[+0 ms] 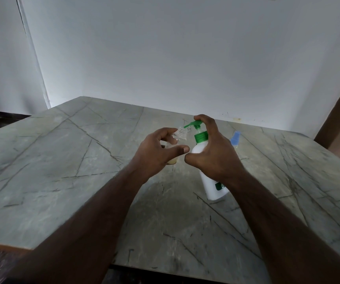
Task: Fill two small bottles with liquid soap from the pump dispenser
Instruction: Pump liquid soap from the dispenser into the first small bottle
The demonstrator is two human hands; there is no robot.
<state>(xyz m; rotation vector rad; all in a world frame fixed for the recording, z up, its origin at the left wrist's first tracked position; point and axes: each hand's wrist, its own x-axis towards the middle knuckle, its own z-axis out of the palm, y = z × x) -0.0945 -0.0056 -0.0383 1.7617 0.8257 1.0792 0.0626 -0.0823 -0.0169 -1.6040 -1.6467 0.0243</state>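
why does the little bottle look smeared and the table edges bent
Head view: the small bottle in the left hand shows motion blur at its threaded neck; the wide-angle lens bows the table edges; light is dim and soft, with a faint shadow under the pump dispenser in the right hand.

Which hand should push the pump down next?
The right hand: it holds the soap bottle with a finger on the green pump. The left hand holds the small bottle.

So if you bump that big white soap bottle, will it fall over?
Probably, if let go: the white pump bottle is tall, narrow and tilted now, steadied only by the right hand. Its smooth plastic may be slippery. It looks fairly stiff, not floppy.
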